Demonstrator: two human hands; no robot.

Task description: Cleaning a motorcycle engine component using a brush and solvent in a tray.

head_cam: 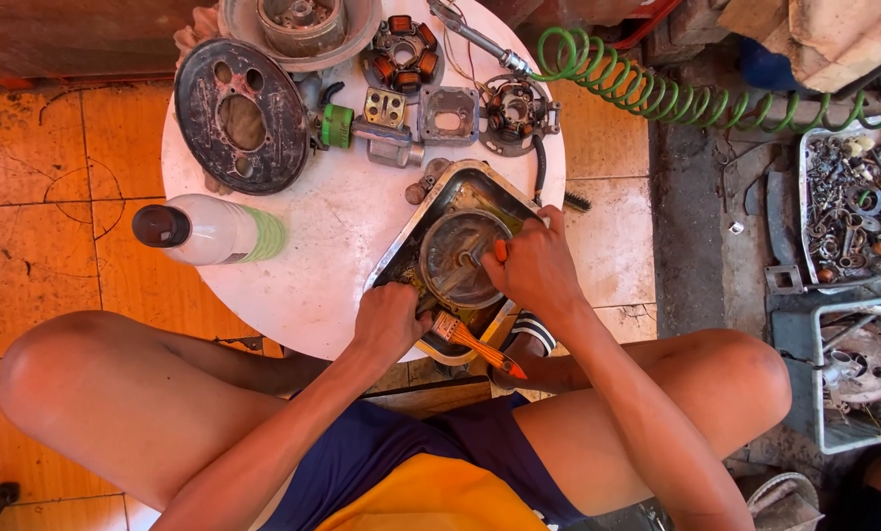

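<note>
While the left hand (389, 320) clasps the metal tray's (401, 246) rim, the right hand (537, 265) pinches a round steel drum (457, 258).

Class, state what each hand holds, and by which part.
Left hand holds a brush at its bristle end. Right hand steadies a round metal part in the tray by its rim.

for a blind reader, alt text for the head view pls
Seen from above, a seated person's left hand holds an orange brush and the right hand grips a round metal part in a tray on a white table strewn with engine parts.
</note>
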